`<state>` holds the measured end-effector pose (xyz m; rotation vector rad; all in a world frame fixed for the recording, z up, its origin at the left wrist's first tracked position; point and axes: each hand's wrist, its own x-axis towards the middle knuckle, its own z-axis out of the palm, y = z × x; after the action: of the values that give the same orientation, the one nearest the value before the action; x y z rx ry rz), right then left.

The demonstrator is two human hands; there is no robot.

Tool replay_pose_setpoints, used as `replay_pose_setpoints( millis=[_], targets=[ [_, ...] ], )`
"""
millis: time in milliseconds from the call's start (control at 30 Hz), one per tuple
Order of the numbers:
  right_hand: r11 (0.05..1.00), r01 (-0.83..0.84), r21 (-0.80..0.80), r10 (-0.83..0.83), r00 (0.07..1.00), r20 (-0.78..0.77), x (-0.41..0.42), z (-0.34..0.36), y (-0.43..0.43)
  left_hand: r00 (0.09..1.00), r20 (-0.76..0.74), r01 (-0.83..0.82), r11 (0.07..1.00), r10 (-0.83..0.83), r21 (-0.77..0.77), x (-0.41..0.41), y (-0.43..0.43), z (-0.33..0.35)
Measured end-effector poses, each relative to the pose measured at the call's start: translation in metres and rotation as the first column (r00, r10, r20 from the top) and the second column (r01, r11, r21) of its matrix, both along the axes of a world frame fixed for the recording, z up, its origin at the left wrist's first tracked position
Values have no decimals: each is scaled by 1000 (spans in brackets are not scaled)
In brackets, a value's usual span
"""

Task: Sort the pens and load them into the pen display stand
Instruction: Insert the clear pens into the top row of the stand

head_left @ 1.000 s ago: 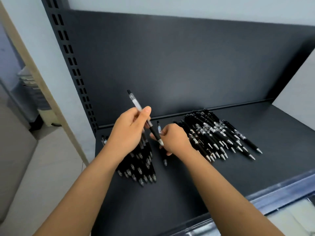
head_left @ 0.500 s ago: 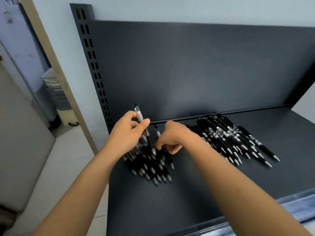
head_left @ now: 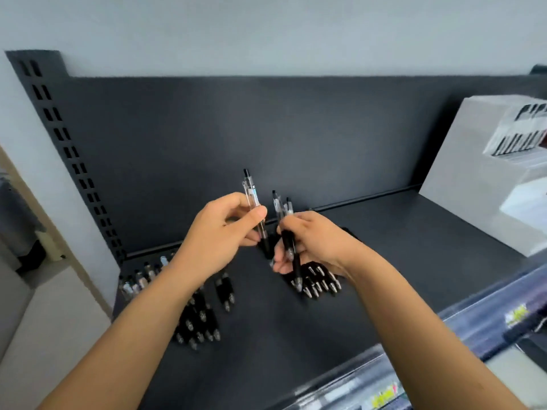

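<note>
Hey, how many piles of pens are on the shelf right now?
2. A left pile lies at the shelf's left end, partly under the left arm; a right pile lies under the right hand, largely hidden. More pens may be hidden behind it.

left hand (head_left: pixel 220 232): showing bare
right hand (head_left: pixel 315 242): showing bare
left forearm (head_left: pixel 142 321): showing bare all along
right forearm (head_left: pixel 414 321): showing bare all along

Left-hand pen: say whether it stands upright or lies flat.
Nearly upright: the left hand pinches the pen mid-barrel, clicker up, tip down toward the shelf.
</note>
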<state>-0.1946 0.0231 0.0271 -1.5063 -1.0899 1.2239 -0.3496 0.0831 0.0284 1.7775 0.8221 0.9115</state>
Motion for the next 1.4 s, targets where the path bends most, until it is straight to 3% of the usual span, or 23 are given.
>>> replay_pose_setpoints(
  millis=[67, 267, 467, 600, 900, 1167, 1400],
  targets=[
    [993, 45, 108, -38, 997, -69, 34, 10, -25, 999, 35, 38, 998, -40, 55, 30, -21, 17],
    [916, 213, 339, -208, 977, -52, 163, 24, -122, 984, 147, 68, 973, -102, 220, 157, -99, 44],
    [879, 312, 360, -299, 950, -95, 295, 25, -207, 968, 232, 26, 962, -91, 272, 297, -168, 52],
    [846, 378, 376, -362, 925, -115, 368, 34, -231, 946, 318, -7, 978, -62, 210, 369, -191, 68],
    [728, 460, 509, -475, 873, -110, 498, 44, -218, 895, 442, -92, 944, -61, 317, 521, -161, 88],
    [683, 464, 564, -518, 852, -73, 593, 55, -174, 955, 295, -99, 916, -22, 390, 629, -113, 75],
    [739, 405, 538, -423, 901, -97, 644, 51, -145, 983, -98, -86, 857, 157, 508, 666, -105, 64]
  ],
)
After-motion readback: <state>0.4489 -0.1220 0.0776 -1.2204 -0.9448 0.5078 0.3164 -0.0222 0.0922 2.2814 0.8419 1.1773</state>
